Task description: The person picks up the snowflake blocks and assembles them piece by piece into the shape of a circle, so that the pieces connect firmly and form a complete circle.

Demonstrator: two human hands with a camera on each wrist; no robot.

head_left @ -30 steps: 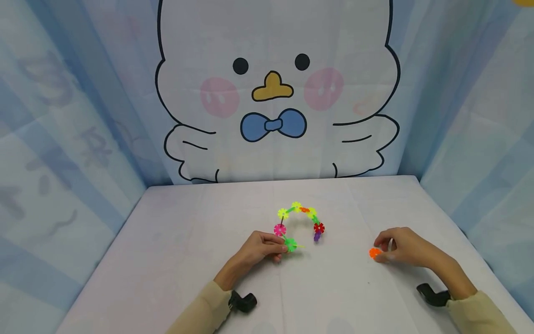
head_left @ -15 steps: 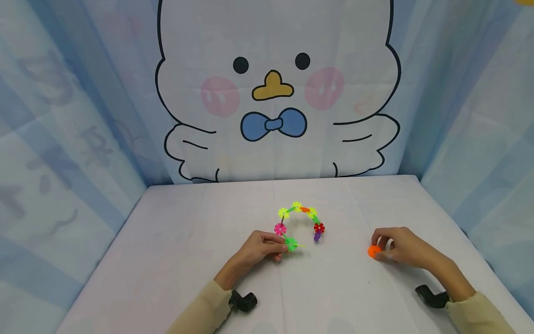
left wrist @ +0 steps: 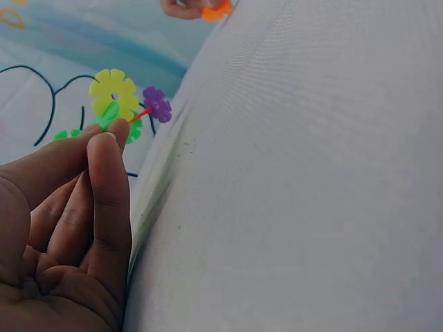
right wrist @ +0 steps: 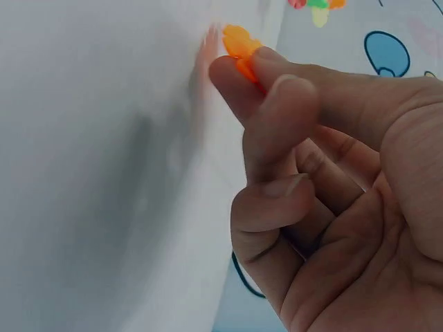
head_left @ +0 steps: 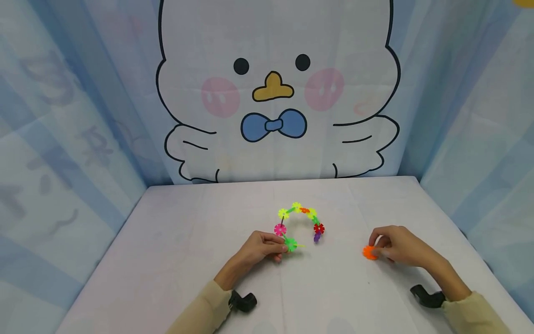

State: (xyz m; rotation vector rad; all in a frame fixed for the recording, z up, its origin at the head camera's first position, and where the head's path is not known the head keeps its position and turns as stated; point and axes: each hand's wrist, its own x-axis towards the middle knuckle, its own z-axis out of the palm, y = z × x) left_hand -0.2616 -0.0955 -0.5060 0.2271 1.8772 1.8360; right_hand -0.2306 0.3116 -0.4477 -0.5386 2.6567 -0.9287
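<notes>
A chain of interlocking flower-shaped plastic discs curves in an open ring on the table, with yellow [head_left: 296, 207], red [head_left: 319, 228] and pink [head_left: 280, 229] discs among them. At its near left end my left hand [head_left: 259, 247] pinches a green disc [head_left: 291, 244] between thumb and fingers. A yellow disc [head_left: 301, 246] juts rightward from that green one, seen edge-on. The other end finishes in a purple disc [head_left: 317, 237], across a gap. Well to the right, my right hand [head_left: 398, 245] pinches an orange disc [right wrist: 240, 43] by its edge between thumb and fingertips.
The table [head_left: 200, 269] has a white cloth over it. Behind stands a curtain [head_left: 273, 160] with a cartoon character, and blue-white curtains [head_left: 66, 153] hang at both sides. Black wrist mounts [head_left: 244, 301] stick out below both wrists.
My right hand has shifted slightly left with the orange disc, which has turned a little in the fingers. The left hand and the chain stay where they were.
</notes>
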